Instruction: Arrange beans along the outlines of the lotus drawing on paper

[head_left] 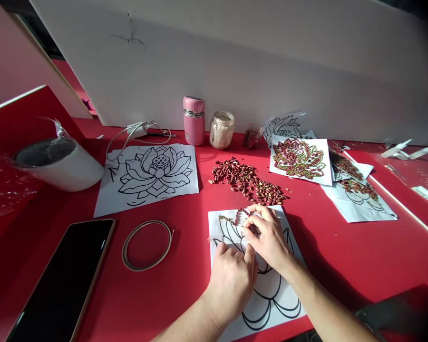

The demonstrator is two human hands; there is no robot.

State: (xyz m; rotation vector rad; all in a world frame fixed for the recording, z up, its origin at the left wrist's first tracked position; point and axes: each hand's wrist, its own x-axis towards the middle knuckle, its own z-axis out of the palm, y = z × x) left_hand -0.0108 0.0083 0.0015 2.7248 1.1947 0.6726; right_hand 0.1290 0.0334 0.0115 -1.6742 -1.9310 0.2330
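Observation:
A white sheet with a black lotus outline (271, 285) lies in front of me on the red table. Small red and greenish beans line part of the outline near its top edge. My left hand (231, 275) rests on the sheet with its fingers curled under; what they may hold is hidden. Just above it, my right hand (267, 235) has thumb and index fingertips pinched together over the beaded lines. Anything between those fingertips is too small to make out. Beyond the sheet spreads a loose pile of reddish-brown beans (235, 175).
Left are a stack of lotus sheets (159, 173), a tape roll (124, 251), a phone (62, 280) and a tipped white cylinder (71, 166). Behind stand a pink flask (194, 123) and a glass jar (221, 130). A bean-covered lotus picture (299, 159) lies right.

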